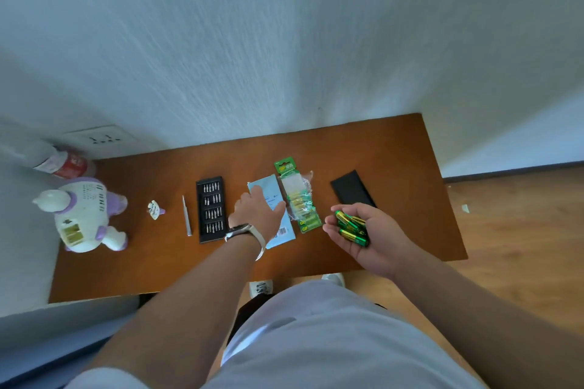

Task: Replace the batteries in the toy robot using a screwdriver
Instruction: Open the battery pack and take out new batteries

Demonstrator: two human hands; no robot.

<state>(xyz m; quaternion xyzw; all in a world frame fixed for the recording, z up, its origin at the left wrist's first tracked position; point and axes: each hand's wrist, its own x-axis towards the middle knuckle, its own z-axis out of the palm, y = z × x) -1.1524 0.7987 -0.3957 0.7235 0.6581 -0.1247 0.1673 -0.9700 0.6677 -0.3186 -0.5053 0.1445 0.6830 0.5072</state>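
The white and purple toy robot (87, 215) lies at the left end of the brown table (158, 265), its open battery bay facing up. Its small cover (155, 209) lies to its right. A slim silver screwdriver (186, 215) rests beside a black bit case (211, 209). My left hand (257, 211), watch on the wrist, lies flat with straight fingers on a light blue packet (268, 191). A torn green battery pack (297, 199) sits just right of it. My right hand (368, 235) is palm up, cupping several green batteries (351, 227).
A black case lid (352, 188) lies at the back right of the table. A bottle with a red label (64, 164) lies by the wall behind the robot, near a wall socket (101, 137). Wooden floor runs to the right of the table.
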